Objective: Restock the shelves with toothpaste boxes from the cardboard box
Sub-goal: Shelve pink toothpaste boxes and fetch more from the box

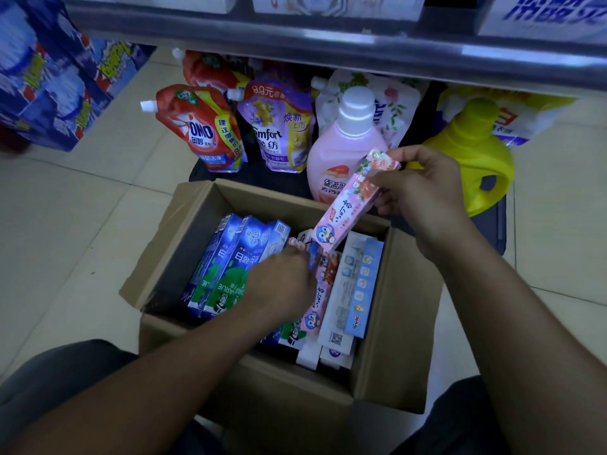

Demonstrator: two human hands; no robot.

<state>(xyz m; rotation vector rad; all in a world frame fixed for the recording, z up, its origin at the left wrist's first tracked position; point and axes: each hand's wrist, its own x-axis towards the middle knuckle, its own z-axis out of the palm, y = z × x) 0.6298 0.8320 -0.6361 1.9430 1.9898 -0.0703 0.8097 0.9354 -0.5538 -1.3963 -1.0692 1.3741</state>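
An open cardboard box (pixel 391 323) stands on the floor in front of me, holding several toothpaste boxes. My right hand (pixel 417 192) grips a pink toothpaste box (pixel 348 205) by its upper end, tilted above the carton's far right. My left hand (pixel 282 280) reaches into the carton and grips another pink toothpaste box (pixel 317 303) lying among the others. Blue-and-green toothpaste boxes (pixel 220 267) stand at the left inside. A white and light-blue box (pixel 356 290) lies at the right.
A metal shelf edge (pixel 328 50) runs across the top. Under it stand detergent refill pouches (pixel 200 129), a purple softener pouch (pixel 279 126), a pink bottle (pixel 341 149) and a yellow jug (pixel 473 152). Blue packs (pixel 56 77) are stacked at the left on the tiled floor.
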